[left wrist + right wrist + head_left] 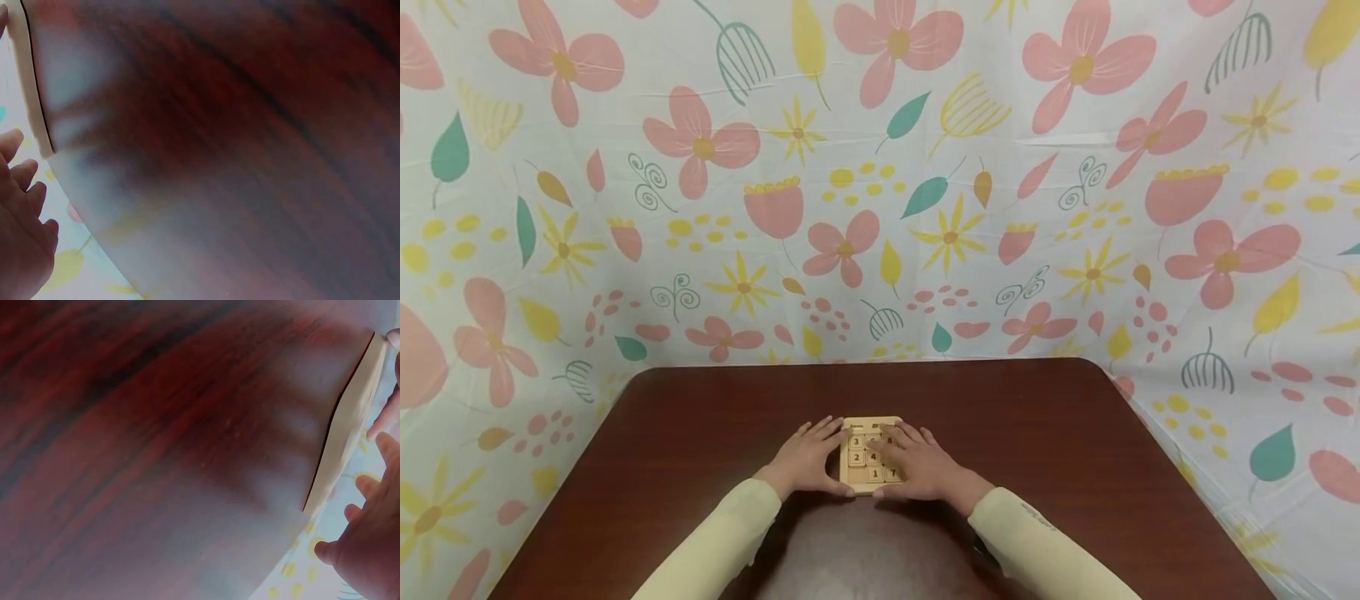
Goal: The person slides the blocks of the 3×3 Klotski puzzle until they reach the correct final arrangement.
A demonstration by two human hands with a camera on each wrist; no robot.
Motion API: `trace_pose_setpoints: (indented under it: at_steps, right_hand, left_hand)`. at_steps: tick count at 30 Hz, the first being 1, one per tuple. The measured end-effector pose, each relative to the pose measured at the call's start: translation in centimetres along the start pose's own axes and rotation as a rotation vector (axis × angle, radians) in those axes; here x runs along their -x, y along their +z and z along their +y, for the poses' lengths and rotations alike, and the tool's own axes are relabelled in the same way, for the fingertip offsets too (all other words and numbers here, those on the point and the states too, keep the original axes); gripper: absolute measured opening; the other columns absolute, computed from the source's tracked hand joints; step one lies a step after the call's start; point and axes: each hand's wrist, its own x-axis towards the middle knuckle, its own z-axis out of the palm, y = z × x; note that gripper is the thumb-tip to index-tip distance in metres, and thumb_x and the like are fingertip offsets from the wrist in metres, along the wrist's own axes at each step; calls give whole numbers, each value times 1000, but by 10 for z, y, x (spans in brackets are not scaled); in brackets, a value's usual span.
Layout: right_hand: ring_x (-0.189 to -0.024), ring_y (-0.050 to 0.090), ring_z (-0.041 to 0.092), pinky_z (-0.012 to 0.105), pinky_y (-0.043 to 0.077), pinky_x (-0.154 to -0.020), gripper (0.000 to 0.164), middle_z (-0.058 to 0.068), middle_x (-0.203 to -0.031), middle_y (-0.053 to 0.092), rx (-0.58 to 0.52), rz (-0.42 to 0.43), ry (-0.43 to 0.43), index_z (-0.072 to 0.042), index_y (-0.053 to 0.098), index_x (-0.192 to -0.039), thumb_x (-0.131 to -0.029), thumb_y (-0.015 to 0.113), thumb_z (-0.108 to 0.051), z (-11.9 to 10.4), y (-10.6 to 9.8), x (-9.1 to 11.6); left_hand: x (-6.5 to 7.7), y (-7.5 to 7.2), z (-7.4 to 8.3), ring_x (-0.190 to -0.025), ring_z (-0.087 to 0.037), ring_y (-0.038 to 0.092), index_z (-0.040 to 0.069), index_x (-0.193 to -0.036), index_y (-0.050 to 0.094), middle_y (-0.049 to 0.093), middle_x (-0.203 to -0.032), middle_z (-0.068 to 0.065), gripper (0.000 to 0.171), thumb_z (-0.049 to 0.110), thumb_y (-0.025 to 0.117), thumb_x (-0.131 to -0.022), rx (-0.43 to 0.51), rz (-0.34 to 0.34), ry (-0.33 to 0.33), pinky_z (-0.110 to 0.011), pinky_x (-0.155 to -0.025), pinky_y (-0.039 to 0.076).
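Note:
A small wooden number-slide puzzle (853,475) lies on the table, its square tiles showing 3, 2, 4, 1 and 7. Its lower left cell holds no tile. My left hand (806,460) spans its left side, thumb at the bottom left corner and index fingertip near the top left. Over the right part reaches my right hand (925,467), with a fingertip above the middle tiles and the thumb at the bottom edge; it hides the tiles there. The pale side of the frame shows beside spread fingers in both wrist views.
The dark reddish-brown table (700,417) has rounded far corners. Behind it hangs a white cloth (865,333) printed with pink, yellow and green flowers and leaves. Two pale sleeves (722,529) extend in from the near edge.

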Motion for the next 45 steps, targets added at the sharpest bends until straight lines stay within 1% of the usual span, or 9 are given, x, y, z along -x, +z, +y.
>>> trace_pose_setpoints:
  at_steps: [5, 8, 14, 18, 26, 31, 34, 40, 45]
  right_hand:
    - [-156, 27, 44, 75, 28, -118, 79, 13, -167, 33, 1, -26, -8, -25, 46, -156, -91, 67, -63, -3, 2, -4]
    - [-157, 26, 42, 74, 28, -119, 78, 12, -168, 32, 15, -44, -9, -27, 46, -156, -91, 66, -64, -5, 3, -7]
    - [-158, 23, 41, 72, 26, -121, 78, 10, -170, 29, 37, -60, 6, -28, 45, -157, -91, 66, -64, -5, 3, -11]
    - [-158, 22, 41, 71, 25, -122, 77, 10, -170, 29, 51, -62, 14, -29, 46, -156, -91, 65, -65, -4, 3, -11]
    - [-159, 22, 42, 72, 23, -122, 77, 8, -170, 30, 62, -90, 9, -34, 43, -157, -91, 64, -66, -4, 5, -2]
    - [-159, 22, 40, 71, 22, -123, 75, 6, -171, 29, 70, -105, -24, -36, 44, -156, -91, 64, -66, -5, 6, 3]
    - [-159, 23, 39, 70, 22, -124, 73, 5, -170, 30, 72, -99, -33, -37, 47, -154, -90, 66, -66, -6, 5, 4]
    - [-158, 24, 40, 70, 25, -122, 72, 6, -170, 31, 34, -95, -36, -36, 49, -153, -89, 68, -64, -8, 4, 4]
    - [-157, 24, 44, 75, 26, -119, 73, 12, -169, 31, -42, -59, 4, -28, 49, -154, -92, 65, -63, -6, 4, -3]
  left_hand:
    - [-1, 5, -3, -157, -31, 31, 13, -157, 44, 37, -167, -8, 108, 67, 83, -72, 11, -23, -19, -57, -126, 31]
    - [-2, 7, -5, -158, -31, 30, 13, -158, 42, 36, -168, -5, 110, 68, 82, -72, 32, -39, -29, -57, -126, 31]
    - [-4, 4, -3, -158, -33, 30, 11, -157, 43, 36, -168, -8, 109, 66, 83, -72, 35, -31, -13, -57, -125, 32]
    - [-4, 3, 0, -158, -32, 30, 11, -158, 42, 35, -168, -9, 109, 65, 83, -73, 24, -43, -13, -56, -125, 32]
    - [-3, 1, 6, -157, -33, 32, 10, -157, 43, 37, -167, -10, 108, 63, 85, -72, 27, -48, -10, -56, -124, 34]
    - [-4, 2, 5, -157, -32, 31, 11, -158, 42, 36, -168, -9, 109, 65, 84, -72, 27, -48, -15, -56, -124, 35]
    - [-5, 1, 3, -157, -33, 31, 11, -157, 43, 35, -168, -9, 109, 64, 85, -72, 36, -42, -16, -56, -124, 35]
    - [-7, 3, -2, -157, -33, 31, 12, -158, 43, 36, -168, -8, 111, 67, 84, -71, 38, -28, -7, -56, -124, 35]
    - [-7, 6, -6, -157, -33, 31, 12, -158, 43, 36, -168, -8, 111, 68, 84, -70, 47, -16, 5, -55, -124, 36]
